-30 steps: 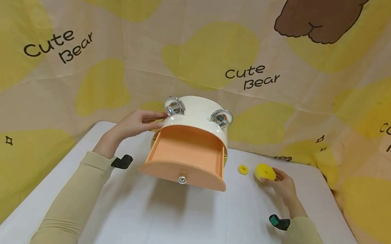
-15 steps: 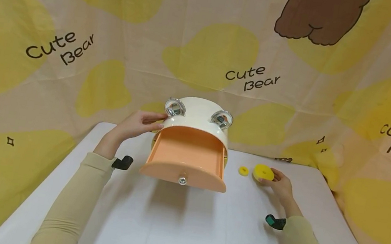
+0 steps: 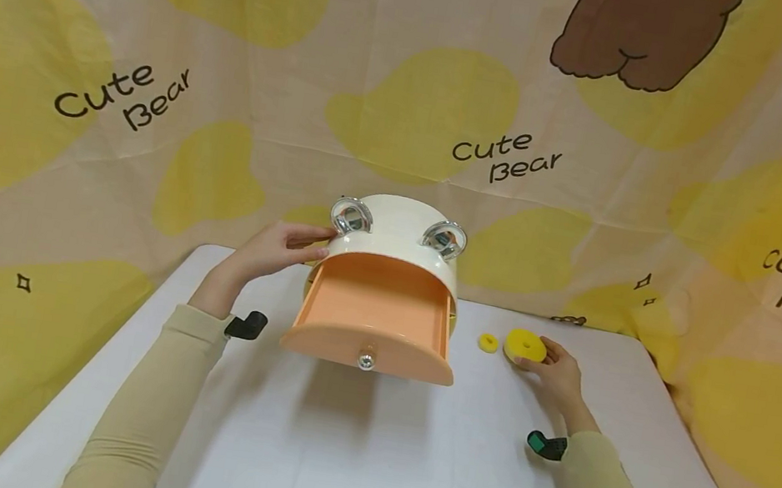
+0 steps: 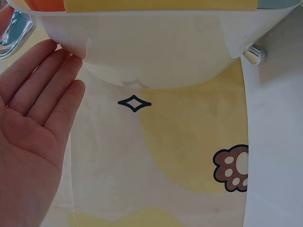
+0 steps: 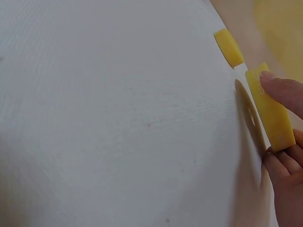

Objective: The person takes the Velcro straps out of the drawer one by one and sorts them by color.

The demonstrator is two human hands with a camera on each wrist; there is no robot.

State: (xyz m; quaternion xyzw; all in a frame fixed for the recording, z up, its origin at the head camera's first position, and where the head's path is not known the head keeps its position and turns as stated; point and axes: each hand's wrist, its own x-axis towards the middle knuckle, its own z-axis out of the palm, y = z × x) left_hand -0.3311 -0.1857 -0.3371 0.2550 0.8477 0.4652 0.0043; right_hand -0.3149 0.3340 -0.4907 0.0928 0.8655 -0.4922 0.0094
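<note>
A cream organizer box (image 3: pixel 397 224) with two silver, eye-like ornaments stands at the back middle, its peach drawer (image 3: pixel 405 353) pulled out. My left hand (image 3: pixel 272 249) touches the box's left side, below the left ornament. In the left wrist view the fingers (image 4: pixel 61 94) lie nearly straight against the cream wall. My right hand (image 3: pixel 562 377) holds a thick yellow disc (image 3: pixel 516 345) with a small centre hole, thumb on one side and fingers on the other. Its shadow falls on the table beside it in the right wrist view. Just left of it lies a smaller yellow ring (image 3: pixel 484 347).
A white table (image 3: pixel 356 475) bears everything. Behind and at the sides hangs a printed bear cloth (image 3: pixel 411 112), close to the table's back edge. The drawer's silver knob (image 3: pixel 366 362) sticks out toward the front.
My right hand has shifted slightly left with the yellow disc, bringing it closer to the small ring. My left hand stays at the box, and the drawer stays pulled out.
</note>
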